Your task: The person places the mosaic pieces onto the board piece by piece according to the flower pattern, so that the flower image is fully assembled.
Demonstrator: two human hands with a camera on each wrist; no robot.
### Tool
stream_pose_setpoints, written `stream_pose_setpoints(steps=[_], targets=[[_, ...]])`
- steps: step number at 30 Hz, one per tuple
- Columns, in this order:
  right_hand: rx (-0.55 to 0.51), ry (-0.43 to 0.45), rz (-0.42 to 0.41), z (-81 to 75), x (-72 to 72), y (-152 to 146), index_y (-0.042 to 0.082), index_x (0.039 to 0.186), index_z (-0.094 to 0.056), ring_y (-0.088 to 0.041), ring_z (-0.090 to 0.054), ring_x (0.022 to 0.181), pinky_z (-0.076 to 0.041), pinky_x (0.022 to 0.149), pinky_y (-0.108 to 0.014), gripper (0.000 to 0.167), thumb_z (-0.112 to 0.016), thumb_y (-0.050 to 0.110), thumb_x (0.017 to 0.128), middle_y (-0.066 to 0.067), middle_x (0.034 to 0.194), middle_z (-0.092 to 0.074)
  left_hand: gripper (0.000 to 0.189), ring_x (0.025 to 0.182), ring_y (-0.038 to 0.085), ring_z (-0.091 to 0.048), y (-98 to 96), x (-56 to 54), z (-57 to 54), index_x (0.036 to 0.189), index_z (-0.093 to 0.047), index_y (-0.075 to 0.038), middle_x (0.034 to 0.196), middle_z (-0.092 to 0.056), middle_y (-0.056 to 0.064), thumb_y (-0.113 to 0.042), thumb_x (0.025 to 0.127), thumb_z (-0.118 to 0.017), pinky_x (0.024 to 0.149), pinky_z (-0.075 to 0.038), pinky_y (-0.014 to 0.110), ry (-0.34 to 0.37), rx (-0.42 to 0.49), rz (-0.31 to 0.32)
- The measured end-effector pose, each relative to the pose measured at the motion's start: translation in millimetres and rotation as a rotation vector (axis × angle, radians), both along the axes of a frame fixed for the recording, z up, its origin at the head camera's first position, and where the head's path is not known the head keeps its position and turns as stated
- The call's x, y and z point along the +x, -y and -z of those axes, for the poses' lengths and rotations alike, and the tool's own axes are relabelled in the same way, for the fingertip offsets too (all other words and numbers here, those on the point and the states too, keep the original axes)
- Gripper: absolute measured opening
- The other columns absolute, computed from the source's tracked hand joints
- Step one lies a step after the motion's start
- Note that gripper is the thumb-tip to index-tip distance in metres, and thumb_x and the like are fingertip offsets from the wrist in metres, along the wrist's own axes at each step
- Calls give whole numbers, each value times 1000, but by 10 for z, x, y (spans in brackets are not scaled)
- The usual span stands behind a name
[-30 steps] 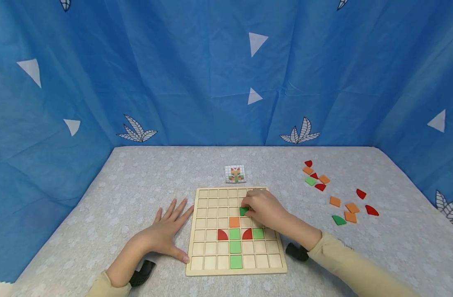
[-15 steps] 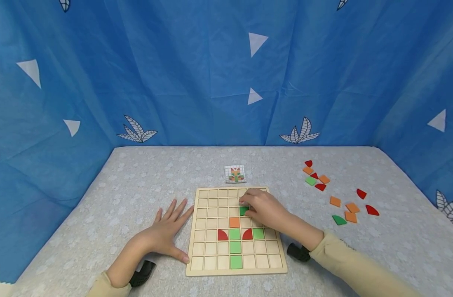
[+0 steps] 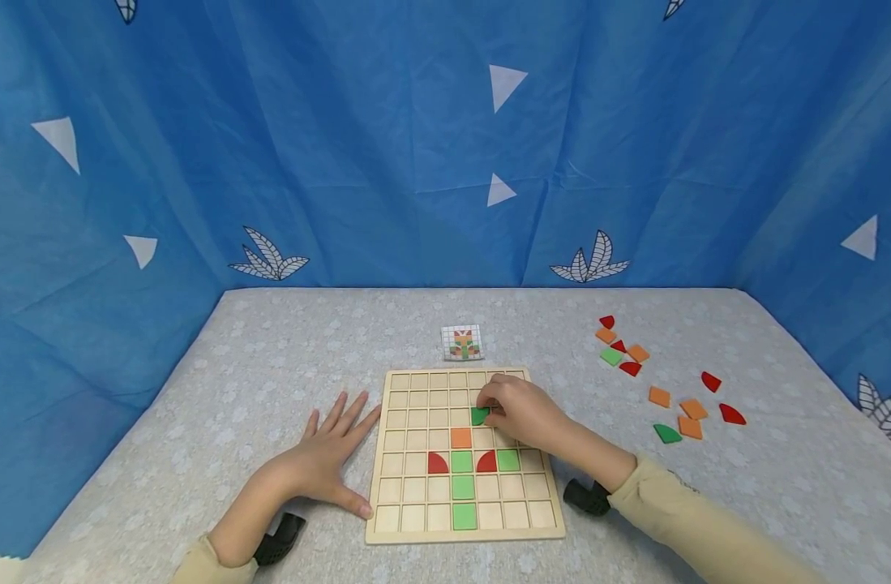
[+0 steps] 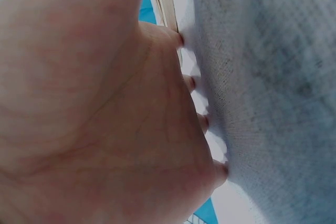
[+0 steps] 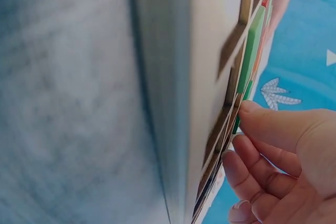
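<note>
A pale wooden grid board (image 3: 414, 515) lies on the table, holding several tiles. My right hand (image 3: 521, 410) is over its right half, thumb and fingertips at a dark green rounded tile (image 3: 478, 416) in a cell. In the right wrist view, the thumb (image 5: 270, 124) and curled fingers sit around that dark green tile (image 5: 237, 124), partly hidden. My left hand (image 3: 321, 462) rests palm down with fingers spread, thumb tip at the board's left edge. An orange square tile (image 3: 461, 438), two red quarter-circles (image 3: 486, 461) and several light green squares (image 3: 463, 487) fill other cells.
Behind the board lies a small pattern card (image 3: 462, 343). Several loose tiles are scattered at the right, among them an orange square (image 3: 660, 397), a red quarter-circle (image 3: 731, 414) and a dark green quarter-circle (image 3: 667, 433). A blue curtain (image 3: 416, 146) hangs behind the table.
The right fingertips lifted slightly off the dark green tile half a second ago and are now back down by it. The left hand has stayed put.
</note>
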State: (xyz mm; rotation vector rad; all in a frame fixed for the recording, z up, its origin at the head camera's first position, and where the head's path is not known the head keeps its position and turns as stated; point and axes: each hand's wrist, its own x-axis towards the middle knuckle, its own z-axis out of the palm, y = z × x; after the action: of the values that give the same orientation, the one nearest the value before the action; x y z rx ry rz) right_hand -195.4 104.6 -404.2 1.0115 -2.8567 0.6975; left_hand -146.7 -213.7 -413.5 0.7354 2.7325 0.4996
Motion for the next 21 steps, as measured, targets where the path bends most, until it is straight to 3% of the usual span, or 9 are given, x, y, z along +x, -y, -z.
stream_pose_setpoints(steps=[5,12,21], targets=[[-50,47,9,4,-15,-8,14,89,-64,-10,-51,73,-46,63,-28,18,-77,8,77,6,83,-56,131,136,43,9,1,2,-5,150,-18,-8,154,0,19,-72,50,-73,98,5,68,0,2,3],[-238,184,-27,11,-25,-47,14,83,-59,-7,-52,66,-46,59,-25,16,-72,3,82,11,73,-55,132,136,44,8,1,0,-8,150,-18,-7,153,0,20,-73,50,-73,97,5,69,-9,11,4],[-317,381,-96,18,40,-62,7,78,-62,-10,-61,56,-50,52,-26,12,-67,-1,85,1,69,-61,131,136,43,9,4,-4,2,150,-17,-9,154,1,19,-73,50,-72,97,5,69,7,9,4]])
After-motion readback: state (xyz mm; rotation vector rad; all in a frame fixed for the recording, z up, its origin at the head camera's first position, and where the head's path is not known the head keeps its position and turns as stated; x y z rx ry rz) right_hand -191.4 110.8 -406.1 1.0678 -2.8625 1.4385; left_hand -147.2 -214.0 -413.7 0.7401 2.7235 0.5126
